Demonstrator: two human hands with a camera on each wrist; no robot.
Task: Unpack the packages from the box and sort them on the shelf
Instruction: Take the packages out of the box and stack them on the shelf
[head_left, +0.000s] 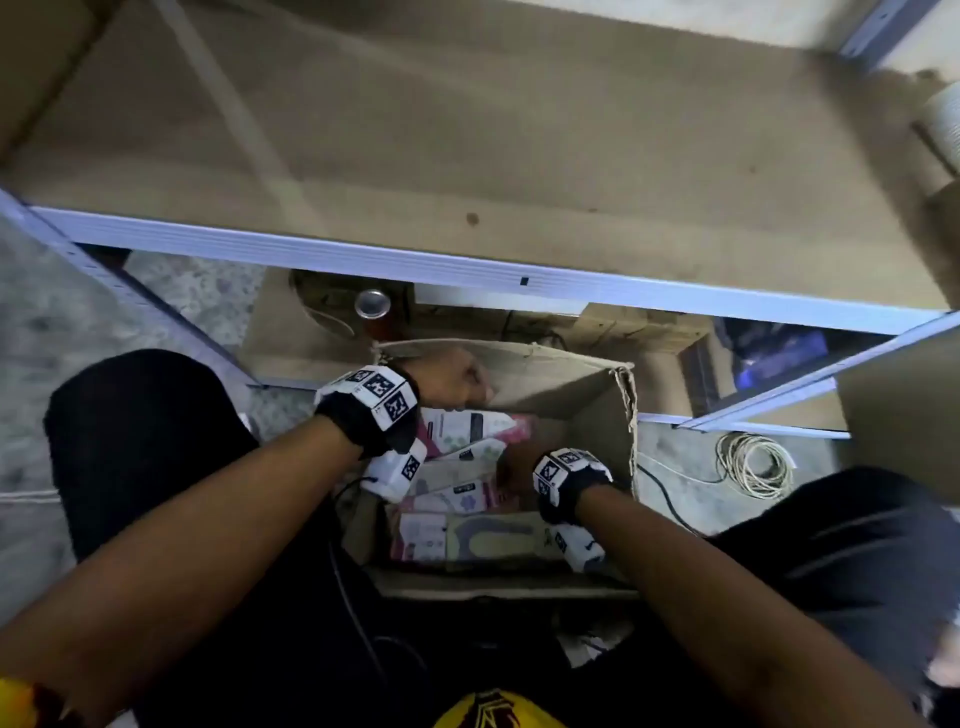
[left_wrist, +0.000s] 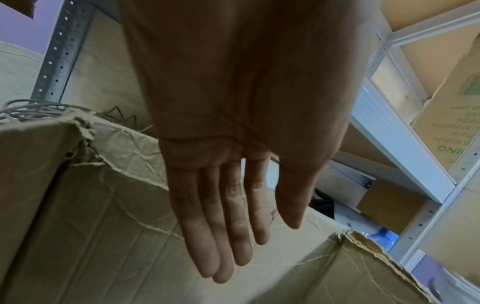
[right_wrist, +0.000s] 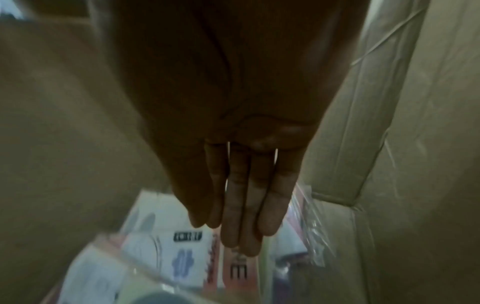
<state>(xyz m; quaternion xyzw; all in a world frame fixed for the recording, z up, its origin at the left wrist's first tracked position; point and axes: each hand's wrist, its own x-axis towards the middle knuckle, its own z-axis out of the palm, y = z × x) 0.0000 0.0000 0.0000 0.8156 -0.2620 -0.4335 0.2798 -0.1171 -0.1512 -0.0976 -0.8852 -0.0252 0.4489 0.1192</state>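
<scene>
An open cardboard box stands on the floor between my knees, with several pink-and-white packages lying flat inside. My left hand hovers at the box's far left corner. In the left wrist view the left hand is empty, fingers straight before the creased box wall. My right hand reaches down inside the box at its right side. In the right wrist view the right hand has straight fingers just above a pink-edged package; I cannot tell whether they touch it. The shelf board above is bare.
The shelf's metal front rail runs across just beyond the box. Under it stand a metal can and more cardboard. A coil of pale cable lies on the floor to the right, beside another carton.
</scene>
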